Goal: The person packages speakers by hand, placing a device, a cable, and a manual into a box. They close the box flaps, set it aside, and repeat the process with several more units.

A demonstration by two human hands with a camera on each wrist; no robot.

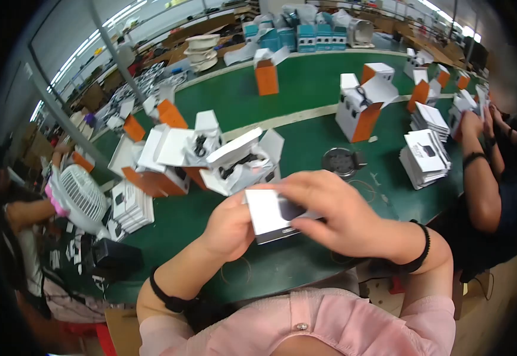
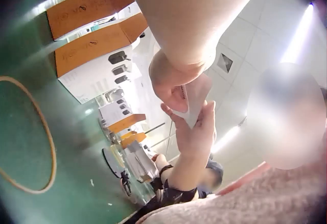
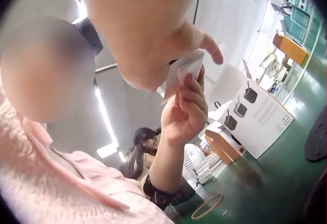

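Observation:
My left hand grips a flat white carton-like piece at its left side, in front of my chest. A dark picture shows on its top face and small print along its near edge. My right hand lies across the right part of it with fingers stretched out, hiding much of the picture. In the right wrist view, the left fingers curl around the white piece. An open white box with dark cables and a plastic bag inside stands just beyond the hands.
More white-and-orange boxes stand open on the green table. A stack of white printed pieces lies to the right, another stack to the left beside a fan. A round dark disc lies ahead. People sit at both sides.

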